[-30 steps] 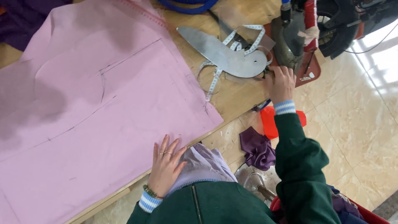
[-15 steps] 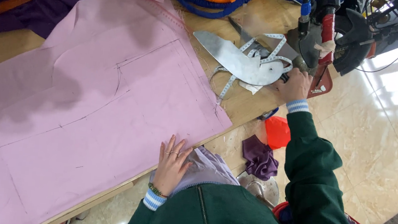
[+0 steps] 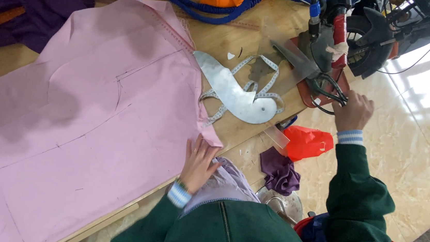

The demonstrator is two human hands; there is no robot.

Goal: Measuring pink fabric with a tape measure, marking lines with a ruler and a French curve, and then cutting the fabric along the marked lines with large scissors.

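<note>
Here, right hand (image 3: 351,111) closed on shears (image 3: 310,72) at two o'clock; left hand (image 3: 199,162) flat, open, pinning pink cloth (image 3: 85,125); cutting likely next.

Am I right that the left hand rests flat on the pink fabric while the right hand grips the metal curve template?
Not quite. In the head view the right hand grips the scissors, not the metal curve template. The left hand does rest flat on the pink fabric.

The pink fabric (image 3: 69,124) runs past the left edge (extent unclear).
</note>
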